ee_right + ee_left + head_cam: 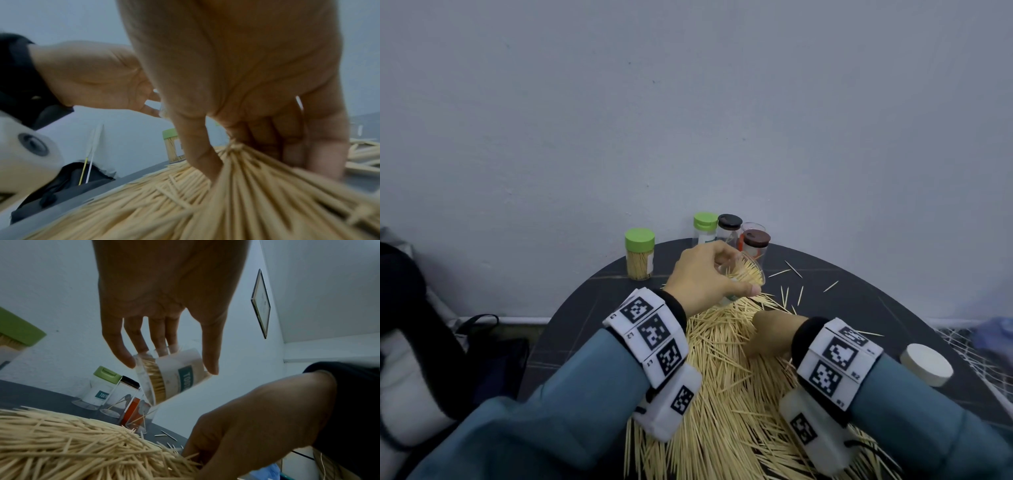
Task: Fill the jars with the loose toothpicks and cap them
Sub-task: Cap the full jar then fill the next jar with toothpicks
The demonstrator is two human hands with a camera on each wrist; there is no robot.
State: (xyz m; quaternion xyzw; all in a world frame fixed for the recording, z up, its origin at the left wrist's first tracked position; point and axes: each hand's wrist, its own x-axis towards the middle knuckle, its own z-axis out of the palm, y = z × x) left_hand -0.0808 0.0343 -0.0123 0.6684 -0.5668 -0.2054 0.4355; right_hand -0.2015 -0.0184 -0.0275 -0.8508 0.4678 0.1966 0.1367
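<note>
Left hand grips a tilted, partly filled jar above the pile. Right hand, just below it, pinches a bundle of loose toothpicks. One green-capped jar, left of the left hand, is full; the capped jars beyond look nearly empty. Most toothpicks remain on the desk.

Dim, cool light is washing everything bluish and casting only soft shadows. My right hand and the toothpicks under it are blurring; the wide lenses are bending the edges.
</note>
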